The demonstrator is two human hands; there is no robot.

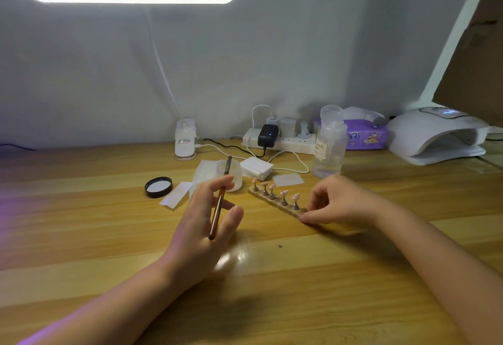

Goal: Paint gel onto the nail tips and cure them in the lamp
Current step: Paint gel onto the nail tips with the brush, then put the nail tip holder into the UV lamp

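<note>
Several pink nail tips point(284, 193) stand on small pegs along a narrow wooden strip point(275, 203) lying slantwise on the wooden table. My right hand point(337, 200) pinches the near end of that strip. My left hand point(209, 217) holds a brown-handled brush point(219, 203) between its fingers, bristle end pointing up and away over a small frosted jar point(234, 174). The white curing lamp point(438, 135) sits at the far right of the table, its opening facing me.
A black jar lid point(158, 186) and white wipes point(177, 195) lie left of the jar. A clear pump bottle point(329, 143), a power strip point(280, 138) with cables, a purple tissue pack point(366, 135) and a desk lamp base point(186, 140) line the back.
</note>
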